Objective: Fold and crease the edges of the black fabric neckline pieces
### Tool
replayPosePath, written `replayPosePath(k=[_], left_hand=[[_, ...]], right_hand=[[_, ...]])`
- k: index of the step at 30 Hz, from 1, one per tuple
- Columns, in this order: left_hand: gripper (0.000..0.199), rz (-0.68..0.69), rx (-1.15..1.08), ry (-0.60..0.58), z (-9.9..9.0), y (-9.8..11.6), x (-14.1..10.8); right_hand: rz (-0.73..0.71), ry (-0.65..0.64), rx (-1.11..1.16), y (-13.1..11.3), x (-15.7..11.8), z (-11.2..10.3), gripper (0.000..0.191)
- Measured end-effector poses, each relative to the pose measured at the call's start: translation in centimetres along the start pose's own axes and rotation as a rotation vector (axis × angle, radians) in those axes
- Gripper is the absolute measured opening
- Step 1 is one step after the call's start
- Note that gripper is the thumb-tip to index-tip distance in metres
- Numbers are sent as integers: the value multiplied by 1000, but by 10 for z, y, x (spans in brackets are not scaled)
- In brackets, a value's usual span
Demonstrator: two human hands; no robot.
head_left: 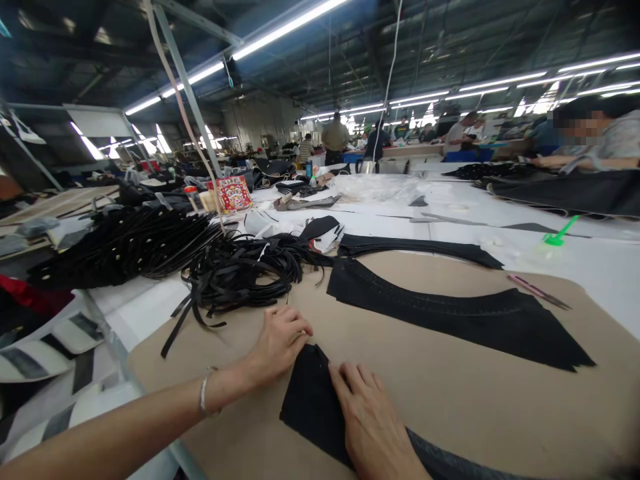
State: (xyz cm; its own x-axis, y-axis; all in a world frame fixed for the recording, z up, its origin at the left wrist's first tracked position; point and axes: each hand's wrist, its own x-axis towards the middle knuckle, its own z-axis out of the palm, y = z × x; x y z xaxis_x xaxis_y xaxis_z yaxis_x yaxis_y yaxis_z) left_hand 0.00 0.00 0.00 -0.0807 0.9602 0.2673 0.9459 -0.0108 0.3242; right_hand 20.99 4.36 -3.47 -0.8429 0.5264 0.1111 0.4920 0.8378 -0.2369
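Note:
A dark curved black fabric piece lies on the tan board in front of me. At its upper corner my left hand is closed, thumb and forefinger pinched together by the edge. Across the piece rests my right hand, fingers stretched out and pressing lightly on the fabric. The piece runs on under that hand toward the lower right. Beyond my hands, a stack of similar curved black pieces lies flat, with a narrower black stack behind it.
A tangled heap of black straps sits at the board's far left, beside layered black pieces. Pink-handled scissors lie at the right. Farther back are a green plastic tool and a red patterned box. A co-worker is at far right.

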Motion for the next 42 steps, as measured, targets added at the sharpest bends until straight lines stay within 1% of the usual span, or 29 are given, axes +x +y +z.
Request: replayPosePath(k=[3,6,8,11,17,24,27,32,36,39,42], left_hand=[[17,-163,-3,-17,6,15,6],[21,-303,12,-50,12,21,13],[21,-358,27,-67,16,22,16],[18,-394,46,-90,19,22,20],[14,-413,66,-129,19,22,24],[13,-418,53,-121,19,18,20],[11,-392,47,-97,19,17,18],[7,-330,42,-9,15,22,12],[15,-271,0,27,12,23,2],[19,-285,-39,10,13,18,-4],[21,-309,-62,4,15,15,-5]], right_hand=[[18,-25,19,-1,1,-2,55],[29,-36,23,-3,2,-5,57],[29,-41,26,-3,2,-6,56],[27,-43,29,-3,1,-5,55],[17,-5,14,-2,-1,-2,55],[13,31,14,-1,0,0,56],[12,14,22,-1,0,0,56],[19,-2,19,-1,0,-2,57],[13,9,17,-1,-1,-2,55],[9,20,13,-1,0,-1,55],[19,47,21,-2,0,-1,55]])
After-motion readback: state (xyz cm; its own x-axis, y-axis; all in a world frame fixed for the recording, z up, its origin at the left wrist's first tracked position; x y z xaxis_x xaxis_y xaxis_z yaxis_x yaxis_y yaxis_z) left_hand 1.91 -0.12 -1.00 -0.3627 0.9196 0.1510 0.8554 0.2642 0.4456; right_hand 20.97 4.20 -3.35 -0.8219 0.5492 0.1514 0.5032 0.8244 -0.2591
